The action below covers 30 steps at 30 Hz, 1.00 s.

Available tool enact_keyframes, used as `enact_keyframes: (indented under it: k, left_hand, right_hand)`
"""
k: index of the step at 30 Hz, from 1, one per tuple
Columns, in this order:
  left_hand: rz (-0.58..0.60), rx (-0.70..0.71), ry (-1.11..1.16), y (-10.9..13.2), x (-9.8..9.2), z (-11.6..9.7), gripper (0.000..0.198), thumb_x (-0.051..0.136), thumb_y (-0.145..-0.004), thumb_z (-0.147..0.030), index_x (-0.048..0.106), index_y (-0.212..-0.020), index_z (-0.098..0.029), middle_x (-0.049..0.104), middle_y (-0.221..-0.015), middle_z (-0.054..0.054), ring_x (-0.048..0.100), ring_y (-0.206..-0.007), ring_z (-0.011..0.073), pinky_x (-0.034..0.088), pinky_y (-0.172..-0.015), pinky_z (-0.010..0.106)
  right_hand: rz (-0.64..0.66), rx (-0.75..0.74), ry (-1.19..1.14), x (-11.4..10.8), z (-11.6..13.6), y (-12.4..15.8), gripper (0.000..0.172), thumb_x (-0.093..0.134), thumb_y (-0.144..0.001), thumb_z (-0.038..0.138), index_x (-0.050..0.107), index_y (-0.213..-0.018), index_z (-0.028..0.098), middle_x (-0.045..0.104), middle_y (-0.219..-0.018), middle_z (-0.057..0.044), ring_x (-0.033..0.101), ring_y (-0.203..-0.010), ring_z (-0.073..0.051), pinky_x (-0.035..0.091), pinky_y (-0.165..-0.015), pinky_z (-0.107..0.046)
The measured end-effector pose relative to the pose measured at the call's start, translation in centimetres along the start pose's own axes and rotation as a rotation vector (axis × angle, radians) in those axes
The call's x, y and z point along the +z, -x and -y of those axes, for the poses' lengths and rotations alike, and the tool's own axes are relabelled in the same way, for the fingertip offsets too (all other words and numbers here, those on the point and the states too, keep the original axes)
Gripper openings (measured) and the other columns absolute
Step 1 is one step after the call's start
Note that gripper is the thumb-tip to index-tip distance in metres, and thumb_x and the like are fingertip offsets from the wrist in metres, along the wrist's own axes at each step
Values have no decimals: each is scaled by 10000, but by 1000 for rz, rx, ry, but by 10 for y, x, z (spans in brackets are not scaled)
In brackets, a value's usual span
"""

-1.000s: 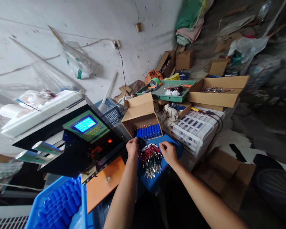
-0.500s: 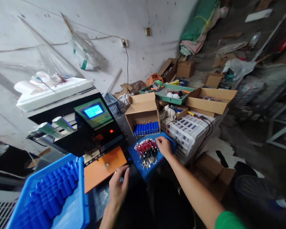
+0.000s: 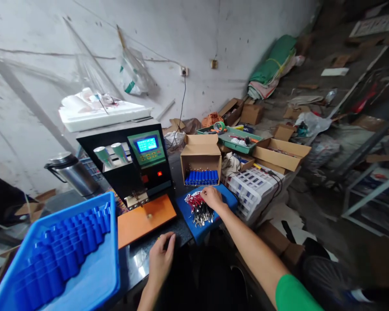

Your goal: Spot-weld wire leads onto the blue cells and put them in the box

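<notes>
A pile of short red and black wire leads [image 3: 201,214] with white connector ends lies on a blue mat [image 3: 184,206]. My right hand [image 3: 213,198] reaches onto the pile's upper right, its fingertips pinched at the red wires; whether one lead or several is between them is hidden. In front of the machine's orange plate [image 3: 149,221] hovers my left hand [image 3: 162,252], fingers loosely curled, thumb apart, holding nothing I can see. The black machine [image 3: 129,172] has a lit display [image 3: 146,144]. Behind the mat, an open cardboard box [image 3: 201,164] holds blue cylindrical cells [image 3: 201,177].
At the left, a blue tray [image 3: 112,259] holds rows of blue cylindrical packs [image 3: 68,246]. A steel jug [image 3: 73,172] stands behind it. White plastic crates [image 3: 246,185] flank the mat on the right, near a green tray [image 3: 236,144] and an open carton [image 3: 280,153].
My right hand has moved left from the pile's edge onto the red wires. My left hand stays near the orange plate, slightly lower. The head view has shifted left.
</notes>
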<state>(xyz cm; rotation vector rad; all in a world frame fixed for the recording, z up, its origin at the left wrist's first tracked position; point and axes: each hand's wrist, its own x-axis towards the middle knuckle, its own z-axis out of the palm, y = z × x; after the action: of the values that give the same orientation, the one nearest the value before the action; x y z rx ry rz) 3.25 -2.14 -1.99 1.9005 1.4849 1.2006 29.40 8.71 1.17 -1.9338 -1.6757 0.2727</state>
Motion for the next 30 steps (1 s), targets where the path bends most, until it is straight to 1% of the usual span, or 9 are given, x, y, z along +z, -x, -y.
enact_keyframes:
  k: [4,7,11,15,20,22,25,27,30]
  left_hand:
    - [-24,7,-1,1,-1,0,375,542,-871,-536,725,-873,-209,758,-846,55,718,-798,215,568,-706,307]
    - [-27,-3,22,1,-2,-1,377,548,-865,-535,726,-864,-204,758,-839,58,718,-785,215,568,-693,305]
    - [-29,-38,63,0,-2,-1,372,561,-856,-534,726,-869,-201,760,-860,61,720,-803,216,563,-635,281]
    - [-35,-72,91,0,-1,1,386,573,-843,-548,732,-883,-198,764,-883,67,721,-832,227,557,-607,274]
    - [-86,-88,120,0,-4,-4,401,591,-830,-564,731,-893,-194,759,-885,67,713,-827,224,569,-706,311]
    - [-152,-64,131,0,-8,-13,384,595,-840,-541,726,-923,-190,752,-901,68,704,-846,218,565,-770,330]
    - [-222,28,125,-1,-16,-35,321,616,-851,-481,723,-945,-193,736,-935,76,682,-897,214,548,-837,351]
    - [-227,56,125,-5,-20,-51,301,639,-842,-461,728,-960,-199,733,-963,82,672,-934,221,535,-878,371]
    - [-158,-55,187,-12,-21,-68,344,666,-817,-480,736,-991,-191,746,-1002,91,681,-952,235,533,-900,389]
  right_hand:
    - [-46,8,-60,7,-2,-2,171,580,-842,180,734,-772,197,750,-894,-76,674,-862,-189,446,-723,-237]
    - [-94,7,-283,7,-10,-6,179,576,-817,238,729,-731,199,745,-788,-46,669,-765,-193,466,-700,-258]
    - [-203,1,-681,-7,-18,-17,242,617,-767,393,723,-748,176,736,-755,-43,662,-749,-204,503,-729,-293]
    - [-288,-11,-838,-28,-12,-26,352,618,-756,496,707,-799,158,713,-751,-52,631,-701,-195,504,-666,-289]
    - [-330,-37,-918,-41,15,-18,350,599,-791,500,677,-817,159,676,-735,-37,599,-678,-171,493,-659,-275]
    - [-309,-65,-958,-40,29,-7,331,608,-800,484,671,-814,160,667,-725,-31,593,-670,-165,493,-670,-278]
    - [-269,-105,-1010,-33,55,16,297,623,-815,456,672,-812,163,672,-741,-33,604,-690,-166,499,-691,-282]
    - [-235,-114,-1036,-26,72,33,285,621,-828,447,675,-825,168,681,-761,-37,614,-706,-170,506,-692,-284]
    - [-174,-130,-1053,-16,96,58,264,607,-848,433,673,-843,178,693,-791,-42,625,-723,-176,516,-693,-288]
